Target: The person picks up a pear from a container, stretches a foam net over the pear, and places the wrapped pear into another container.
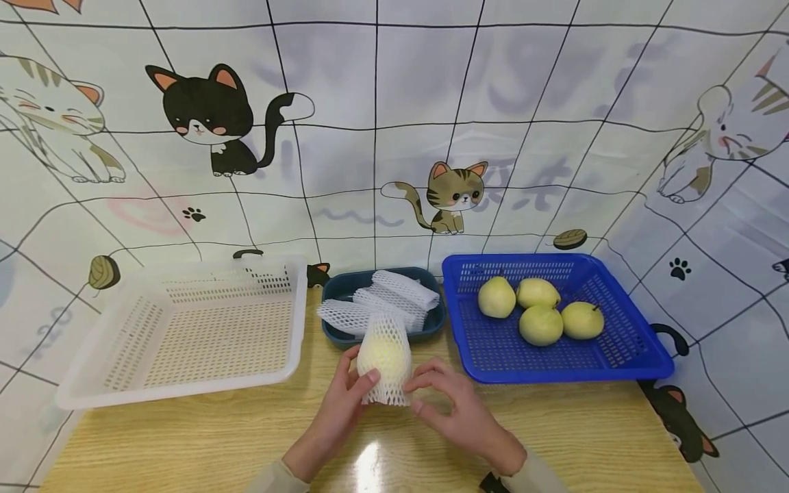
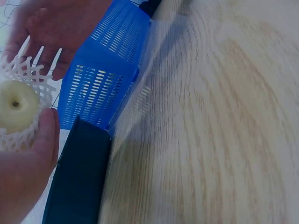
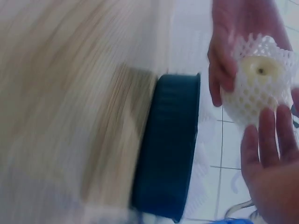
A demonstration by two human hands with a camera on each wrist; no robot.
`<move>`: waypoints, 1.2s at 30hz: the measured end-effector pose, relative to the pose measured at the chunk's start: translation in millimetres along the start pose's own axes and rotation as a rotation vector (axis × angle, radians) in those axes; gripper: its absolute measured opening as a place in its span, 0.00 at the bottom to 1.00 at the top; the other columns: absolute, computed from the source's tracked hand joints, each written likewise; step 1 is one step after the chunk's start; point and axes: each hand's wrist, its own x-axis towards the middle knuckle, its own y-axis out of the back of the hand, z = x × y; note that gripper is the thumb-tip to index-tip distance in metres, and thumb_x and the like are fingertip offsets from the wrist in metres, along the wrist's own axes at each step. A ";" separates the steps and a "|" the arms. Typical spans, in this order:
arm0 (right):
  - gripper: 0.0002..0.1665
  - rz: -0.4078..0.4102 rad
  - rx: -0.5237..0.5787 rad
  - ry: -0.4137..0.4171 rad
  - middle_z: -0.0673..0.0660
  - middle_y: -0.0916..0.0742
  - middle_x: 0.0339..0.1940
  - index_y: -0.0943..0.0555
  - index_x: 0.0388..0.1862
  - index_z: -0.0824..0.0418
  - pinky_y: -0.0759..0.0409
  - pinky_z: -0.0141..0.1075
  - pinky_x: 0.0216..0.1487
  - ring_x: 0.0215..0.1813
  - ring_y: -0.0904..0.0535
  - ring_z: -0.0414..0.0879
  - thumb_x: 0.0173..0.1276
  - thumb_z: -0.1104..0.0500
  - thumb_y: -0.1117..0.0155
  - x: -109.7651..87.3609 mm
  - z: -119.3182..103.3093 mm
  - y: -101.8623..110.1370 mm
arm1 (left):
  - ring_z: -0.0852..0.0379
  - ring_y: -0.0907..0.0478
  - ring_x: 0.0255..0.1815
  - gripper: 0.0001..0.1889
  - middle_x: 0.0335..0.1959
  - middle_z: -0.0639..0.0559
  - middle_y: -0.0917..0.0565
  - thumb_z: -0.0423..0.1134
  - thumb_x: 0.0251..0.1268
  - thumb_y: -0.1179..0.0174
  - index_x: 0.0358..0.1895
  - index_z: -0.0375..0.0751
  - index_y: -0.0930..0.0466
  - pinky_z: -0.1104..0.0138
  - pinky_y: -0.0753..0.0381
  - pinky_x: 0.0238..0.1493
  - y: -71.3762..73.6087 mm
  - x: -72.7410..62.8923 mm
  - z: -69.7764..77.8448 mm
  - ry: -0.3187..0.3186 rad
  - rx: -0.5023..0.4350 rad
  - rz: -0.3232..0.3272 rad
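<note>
A pale yellow pear (image 1: pixel 383 357) sits inside a white foam net sleeve (image 1: pixel 387 327), held up over the front of the table. My left hand (image 1: pixel 342 396) grips it from the left, thumb across the net. The pear's end (image 2: pixel 18 105) shows through the sleeve's open mouth in the left wrist view. On the right, my right hand (image 1: pixel 455 409) has its fingertips at the sleeve's lower edge; its fingers (image 3: pixel 267 135) look fairly straight in the right wrist view. Just behind, several flat foam net sleeves (image 1: pixel 403 294) lie in a dark teal tray (image 1: pixel 331 334).
A blue plastic basket (image 1: pixel 557 373) at the right holds several bare pears (image 1: pixel 541 324). At the left stands a white plastic basket (image 1: pixel 185 393). Both rest on the wood-grain table (image 1: pixel 246 431), against a wall covering (image 1: pixel 345 75) printed with cats.
</note>
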 end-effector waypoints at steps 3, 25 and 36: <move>0.09 0.110 0.145 -0.169 0.58 0.16 0.48 0.18 0.50 0.62 0.17 0.38 0.51 0.51 0.19 0.46 0.76 0.69 0.41 2.9 -2.1 -3.0 | 0.54 0.19 0.52 0.35 0.60 0.35 0.25 0.38 0.76 0.44 0.77 0.40 0.52 0.65 0.19 0.53 0.0 -0.5 1.0 -0.010 0.034 -0.010; 0.37 0.070 0.667 -0.723 0.70 0.25 0.66 0.46 0.81 0.66 0.17 0.42 0.54 0.58 0.19 0.50 0.83 0.53 0.46 27.9 -4.9 -12.2 | 0.48 0.22 0.62 0.38 0.74 0.30 0.38 0.26 0.71 0.53 0.84 0.41 0.50 0.65 0.21 0.60 12.3 -2.7 4.1 -0.167 0.270 -0.176; 0.39 0.221 0.701 -0.780 0.69 0.25 0.67 0.47 0.81 0.65 0.17 0.37 0.51 0.57 0.19 0.48 0.82 0.50 0.46 29.4 -7.4 -20.2 | 0.44 0.25 0.65 0.37 0.66 0.47 0.25 0.24 0.53 0.25 0.68 0.46 0.25 0.48 0.16 0.56 11.6 0.5 -4.0 -0.594 0.691 0.030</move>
